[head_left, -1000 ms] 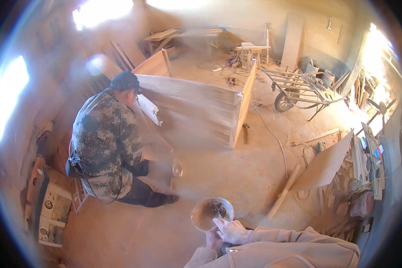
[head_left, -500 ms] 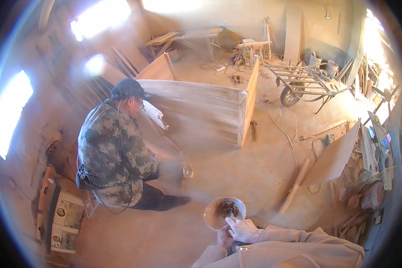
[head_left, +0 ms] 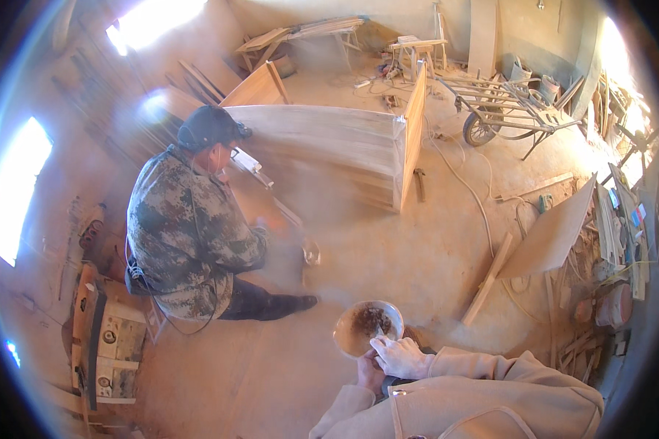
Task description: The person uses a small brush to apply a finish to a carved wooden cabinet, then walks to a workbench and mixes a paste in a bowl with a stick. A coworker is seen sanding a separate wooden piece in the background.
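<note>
A round, light-rimmed bowl (head_left: 350, 341) with dark, clumpy stuff in its brownish inside is in front of me at the lower middle. My left hand (head_left: 370, 373) is closed at the bowl's near edge, supporting it from below; part of that hand is hidden behind my right. Over the near rim, my right hand (head_left: 401, 358) is closed in a pinch, its fingertips pointing into the bowl. A small pale tip shows by those fingers, too small to name.
To my left sits a co-worker (head_left: 190, 219) in a camouflage jacket and dark cap, bent forward amid haze. Beyond stands a wooden panel frame (head_left: 329, 146). A wheeled cart (head_left: 509, 110) is at the far right. Boards (head_left: 549, 234), a plank (head_left: 488, 282) and cables lie nearer on the right.
My view has tilted down a little, so the whole scene sits higher in the picture. Both hands keep the same hold at the bowl.
</note>
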A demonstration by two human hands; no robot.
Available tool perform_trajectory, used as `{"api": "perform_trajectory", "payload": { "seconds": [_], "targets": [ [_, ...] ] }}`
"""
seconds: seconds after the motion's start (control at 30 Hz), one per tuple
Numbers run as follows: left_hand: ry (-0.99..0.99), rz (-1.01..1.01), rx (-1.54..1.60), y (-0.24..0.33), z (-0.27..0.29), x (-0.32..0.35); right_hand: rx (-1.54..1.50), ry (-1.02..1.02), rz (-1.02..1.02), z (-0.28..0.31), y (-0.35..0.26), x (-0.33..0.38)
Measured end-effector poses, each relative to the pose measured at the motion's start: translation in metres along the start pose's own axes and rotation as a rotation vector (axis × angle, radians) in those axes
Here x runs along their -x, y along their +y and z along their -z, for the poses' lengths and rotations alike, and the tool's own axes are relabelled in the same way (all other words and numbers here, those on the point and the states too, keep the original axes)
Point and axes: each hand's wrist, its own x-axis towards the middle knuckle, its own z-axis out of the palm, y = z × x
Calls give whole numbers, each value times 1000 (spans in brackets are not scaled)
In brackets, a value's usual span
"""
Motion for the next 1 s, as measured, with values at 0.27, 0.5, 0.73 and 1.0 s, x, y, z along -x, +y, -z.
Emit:
{"api": "perform_trajectory", "payload": {
  "seconds": [0.27,0.5,0.73,1.0],
  "targets": [
    [-25,15,-32,-3,3,6,-3,-15,-5,-1,-4,5],
    [-54,-36,5,-8,4,4,-21,14,2,-3,-4,8],
    [-27,18,-1,-25,14,-5,-9,57,18,-3,-1,5],
    [25,19,25,-29,18,-12,-18,103,46,1,-4,1]
  ]
}}
